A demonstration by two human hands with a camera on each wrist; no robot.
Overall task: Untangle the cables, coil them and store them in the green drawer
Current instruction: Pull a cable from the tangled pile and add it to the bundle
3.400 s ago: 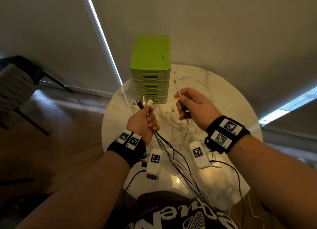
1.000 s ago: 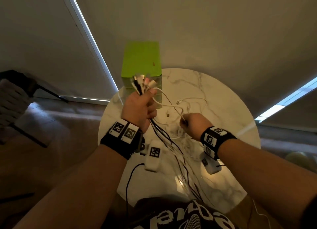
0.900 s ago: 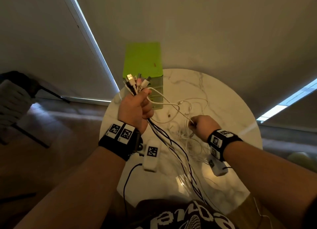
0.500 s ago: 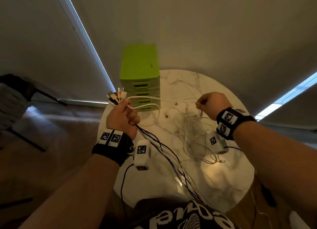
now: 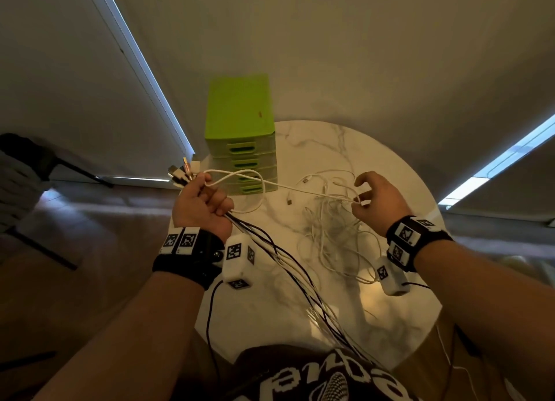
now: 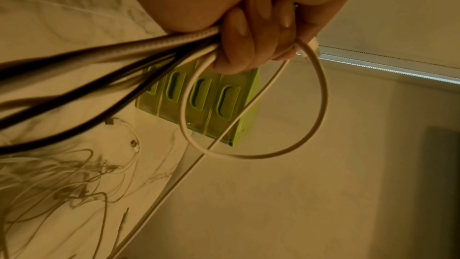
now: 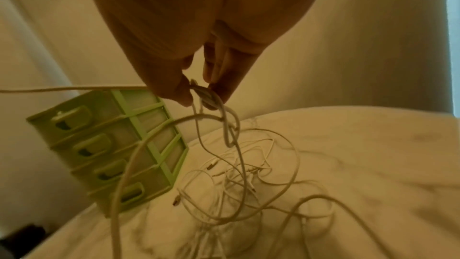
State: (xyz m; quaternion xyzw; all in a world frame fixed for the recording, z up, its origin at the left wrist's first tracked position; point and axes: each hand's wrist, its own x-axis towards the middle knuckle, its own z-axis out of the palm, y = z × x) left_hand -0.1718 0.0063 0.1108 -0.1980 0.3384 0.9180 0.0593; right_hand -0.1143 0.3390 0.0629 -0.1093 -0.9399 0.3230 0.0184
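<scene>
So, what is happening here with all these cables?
A person is sorting tangled cables over a round marble table. The left hand grips a bundle of cables with the plug ends sticking out above the fist. The right hand pinches one white cable, which runs across from the left hand. A loose tangle of white cables lies on the table. The green drawer unit stands at the table's far side, all drawers shut.
</scene>
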